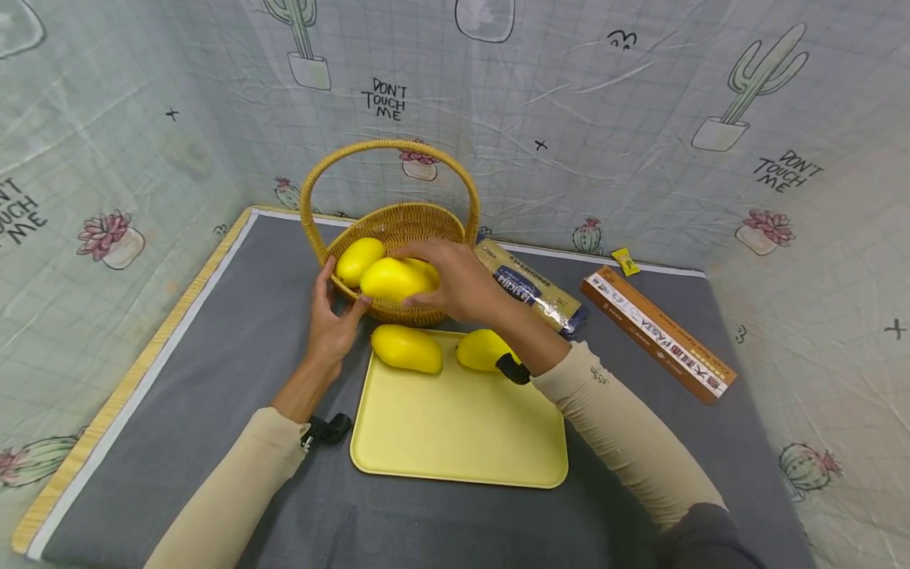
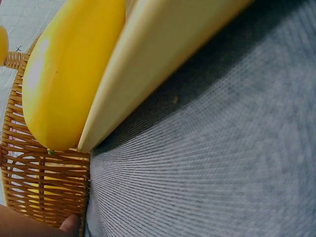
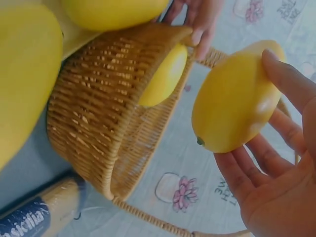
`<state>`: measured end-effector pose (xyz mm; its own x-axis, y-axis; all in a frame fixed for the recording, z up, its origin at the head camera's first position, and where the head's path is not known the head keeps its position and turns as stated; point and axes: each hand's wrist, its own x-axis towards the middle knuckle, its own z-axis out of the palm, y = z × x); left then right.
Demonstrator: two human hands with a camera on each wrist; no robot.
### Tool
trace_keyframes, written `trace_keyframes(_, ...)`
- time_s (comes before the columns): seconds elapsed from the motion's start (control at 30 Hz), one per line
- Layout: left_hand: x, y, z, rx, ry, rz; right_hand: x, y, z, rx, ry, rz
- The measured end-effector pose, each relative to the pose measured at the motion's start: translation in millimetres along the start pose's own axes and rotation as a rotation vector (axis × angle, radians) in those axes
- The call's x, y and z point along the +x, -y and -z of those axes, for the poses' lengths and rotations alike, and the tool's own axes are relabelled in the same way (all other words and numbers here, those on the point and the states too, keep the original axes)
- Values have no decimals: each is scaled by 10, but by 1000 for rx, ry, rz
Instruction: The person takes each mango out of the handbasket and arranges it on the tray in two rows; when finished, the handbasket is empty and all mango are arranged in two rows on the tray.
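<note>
My right hand (image 1: 458, 280) grips a yellow mango (image 3: 239, 98) between thumb and fingers, above the opening of a wicker basket (image 1: 405, 316) with a tall hoop handle. Another mango (image 1: 360, 259) lies inside the basket at the left. On the basket's left rim rests my left hand (image 1: 332, 328), thumb and fingers around the edge. Two more mangoes lie at the far edge of a pale yellow tray (image 1: 455, 427): one mango (image 1: 407, 348) at the left, the other mango (image 1: 483, 350) at the right, partly behind my right wrist.
Right of the basket lies a spaghetti packet (image 1: 529, 284), partly behind my right arm. Farther right are a long brown pasta box (image 1: 657, 332) and a small yellow sachet (image 1: 626, 261). A printed curtain (image 1: 540, 103) hangs around the grey table (image 1: 213, 340).
</note>
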<state>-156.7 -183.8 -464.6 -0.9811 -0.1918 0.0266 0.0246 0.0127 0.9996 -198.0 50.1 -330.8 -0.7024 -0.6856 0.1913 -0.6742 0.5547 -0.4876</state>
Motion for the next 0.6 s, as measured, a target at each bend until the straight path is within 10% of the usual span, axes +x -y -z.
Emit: trace_keyframes(0.6,-25,-44,-2,27,-8,-5,-633,259,-244,11,-29,-9)
